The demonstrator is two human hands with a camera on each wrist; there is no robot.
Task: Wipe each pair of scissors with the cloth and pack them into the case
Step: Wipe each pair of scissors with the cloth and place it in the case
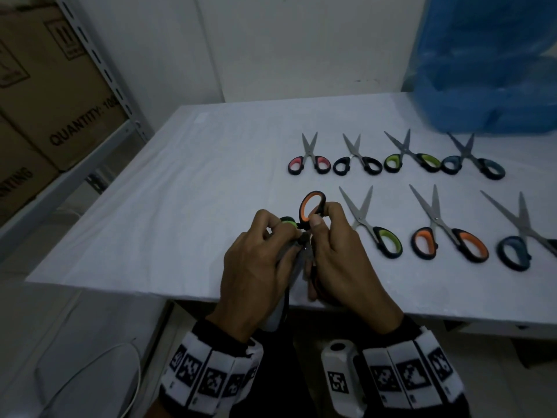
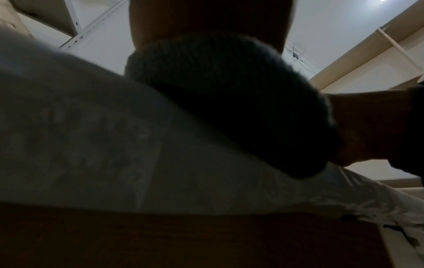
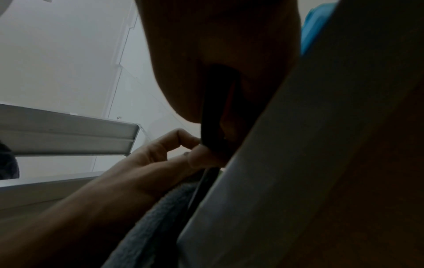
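Note:
Near the table's front edge, both hands hold a pair of black scissors with orange-lined handles (image 1: 312, 206), handles up and away from me. My right hand (image 1: 322, 214) grips a handle; the black handle (image 3: 215, 108) shows dark in the right wrist view. My left hand (image 1: 283, 233) holds a grey cloth (image 1: 289, 267) folded round the blades, which are mostly hidden. The cloth (image 2: 229, 99) fills the left wrist view and also shows in the right wrist view as cloth (image 3: 151, 226). A small dark green piece (image 1: 287, 220) shows above the left fingers. I see no case.
Several other scissors lie open in two rows on the white-covered table (image 1: 180, 191): pink (image 1: 309, 162), black (image 1: 357, 164), green (image 1: 411, 159), blue (image 1: 473, 164), then green (image 1: 373, 230), orange (image 1: 449, 239), blue (image 1: 518, 242). A blue plastic bag (image 1: 488, 64) sits back right. Cardboard boxes (image 1: 45, 86) stand on a shelf at left.

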